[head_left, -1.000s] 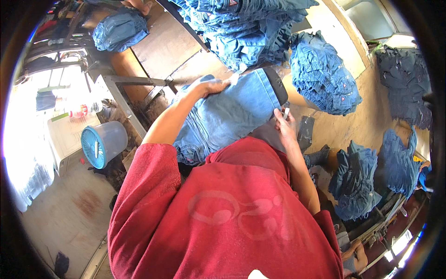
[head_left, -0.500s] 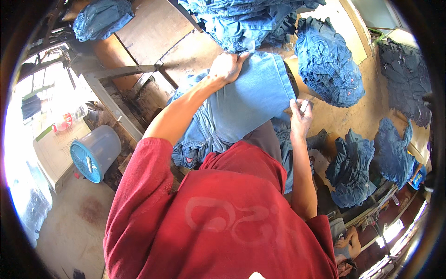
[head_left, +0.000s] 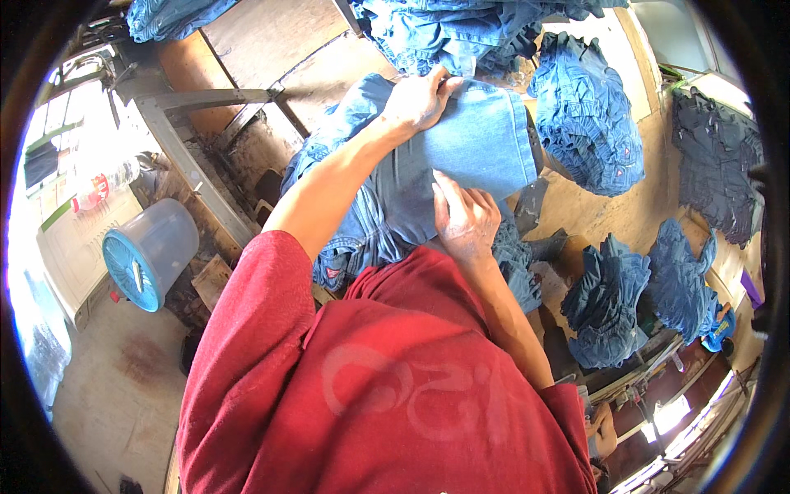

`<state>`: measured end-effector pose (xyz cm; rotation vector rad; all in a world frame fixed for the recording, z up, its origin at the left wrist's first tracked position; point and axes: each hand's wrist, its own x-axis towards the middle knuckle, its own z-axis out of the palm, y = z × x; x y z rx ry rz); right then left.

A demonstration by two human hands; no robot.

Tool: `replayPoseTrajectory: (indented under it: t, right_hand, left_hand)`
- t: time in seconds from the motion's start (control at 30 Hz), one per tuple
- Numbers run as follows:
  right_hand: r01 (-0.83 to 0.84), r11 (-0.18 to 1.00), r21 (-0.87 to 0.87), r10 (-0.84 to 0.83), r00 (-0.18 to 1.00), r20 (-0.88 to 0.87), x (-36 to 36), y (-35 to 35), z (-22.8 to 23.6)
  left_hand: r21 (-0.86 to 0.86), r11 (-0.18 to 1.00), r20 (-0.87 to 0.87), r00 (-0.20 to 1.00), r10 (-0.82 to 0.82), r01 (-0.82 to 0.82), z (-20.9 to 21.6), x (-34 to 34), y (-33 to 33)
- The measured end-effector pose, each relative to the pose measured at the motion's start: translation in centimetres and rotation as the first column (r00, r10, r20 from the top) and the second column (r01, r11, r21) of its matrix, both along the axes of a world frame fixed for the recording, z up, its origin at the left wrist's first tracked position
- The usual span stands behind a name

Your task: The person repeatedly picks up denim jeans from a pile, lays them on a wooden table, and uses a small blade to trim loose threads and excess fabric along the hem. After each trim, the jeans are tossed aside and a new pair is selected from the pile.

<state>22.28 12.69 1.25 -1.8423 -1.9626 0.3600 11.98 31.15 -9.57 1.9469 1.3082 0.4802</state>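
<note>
A blue denim garment (head_left: 485, 136) lies across my lap, one wide leg with a stitched hem stretched toward the right. Along its far edge my left hand (head_left: 418, 105) is closed on the cloth, thumb and fingers pinching the fold. My right hand (head_left: 471, 216) rests at the near edge of that leg, fingers curled onto the denim; whether anything small sits in its palm is hidden. More bunched denim (head_left: 362, 226) with gathered folds lies under my left forearm.
Beyond my hands rises a large denim pile (head_left: 461, 33), with another denim stack (head_left: 588, 115) to its right. Dark garments (head_left: 716, 156) lie far right; denim bundles (head_left: 609, 296) sit nearer. At left are a metal frame (head_left: 193, 181) and a blue-lidded bucket (head_left: 160, 251). Part of another person shows lower right.
My right hand has left the hem corner, where it held something small and whitish, and moved left to the leg's near edge. My left hand has shifted slightly right, still gripping the denim.
</note>
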Motion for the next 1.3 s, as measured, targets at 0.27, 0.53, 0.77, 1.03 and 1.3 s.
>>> replayPoseTrajectory:
  t: [0.27, 0.53, 0.77, 1.03, 1.3]
  right_hand:
    - [0.002, 0.997, 0.074, -0.006, 0.999, 0.048, -1.5, 1.7, -0.5]
    - [-0.017, 0.998, -0.059, 0.021, 0.998, 0.067, -0.5, -1.7, -0.4]
    - [0.013, 0.999, 0.047, -0.011, 1.0, -0.023, 0.4, -5.5, 0.4]
    - [0.039, 0.996, 0.082, -0.036, 0.999, -0.038, -0.8, 0.1, -1.2]
    - [-0.018, 1.0, -0.005, 0.018, 0.995, 0.099, -0.4, -1.6, -0.8]
  left_hand:
    - [0.045, 0.994, 0.075, 0.993, 0.093, -0.097, -1.4, 0.3, -0.4]
    - [-0.01, 0.994, 0.086, 0.991, 0.107, -0.106, -1.9, 0.3, -0.5]
    - [0.009, 0.993, 0.068, 0.991, 0.117, -0.117, -1.9, 0.4, -0.6]
    - [-0.044, 0.994, 0.039, 0.994, 0.105, -0.103, -1.9, 0.3, -0.4]
    - [-0.008, 0.993, 0.049, 0.992, 0.114, -0.114, -2.4, 0.4, -0.5]
